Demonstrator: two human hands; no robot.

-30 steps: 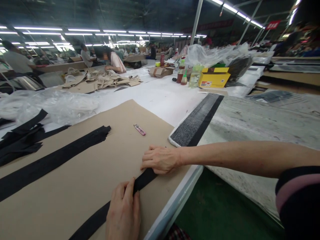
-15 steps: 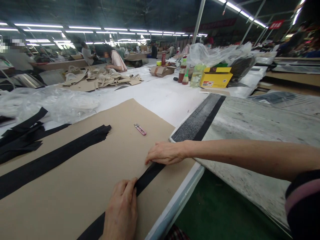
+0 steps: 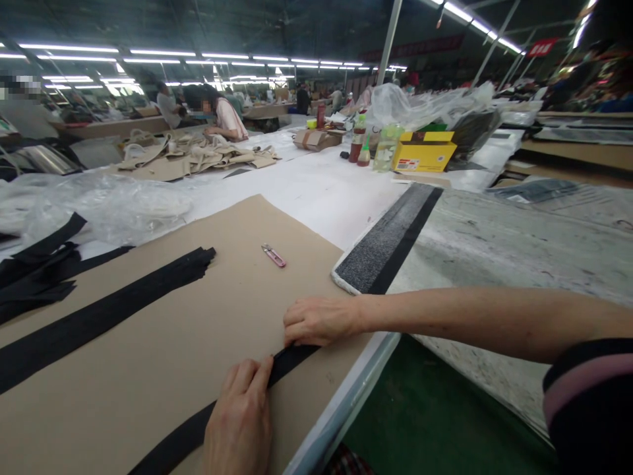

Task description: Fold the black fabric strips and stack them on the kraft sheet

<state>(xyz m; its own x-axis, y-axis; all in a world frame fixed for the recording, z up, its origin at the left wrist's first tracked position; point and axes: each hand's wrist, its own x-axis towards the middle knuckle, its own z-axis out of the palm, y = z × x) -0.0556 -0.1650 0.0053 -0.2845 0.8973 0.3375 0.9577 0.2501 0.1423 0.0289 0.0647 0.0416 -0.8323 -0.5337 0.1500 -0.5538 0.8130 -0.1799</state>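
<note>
A narrow black fabric strip (image 3: 297,361) lies slantwise across the brown board near its front edge. My left hand (image 3: 240,415) pinches the strip's edge between thumb and forefinger, with more of the strip trailing out below toward the bottom left. Just beyond it, my right hand (image 3: 321,319) has its fingers curled down on the strip's upper edge; its thumb tip is mostly hidden. Between the two hands the edge looks slightly folded. Pink-handled thread snips (image 3: 273,255) rest on the board farther up, touched by neither hand.
Stacked black strips (image 3: 109,310) lie on the brown board (image 3: 247,290) to the left, beside a black fabric heap (image 3: 39,277). At right is a stained pale board (image 3: 484,244) with a grey-and-black band. A yellow box (image 3: 424,153) and bottles stand behind. Other people sit farther off.
My right hand has come down and a little nearer to me, its fingers curling onto the strip's edge. My left hand stays almost in place. The view has shifted slightly.
</note>
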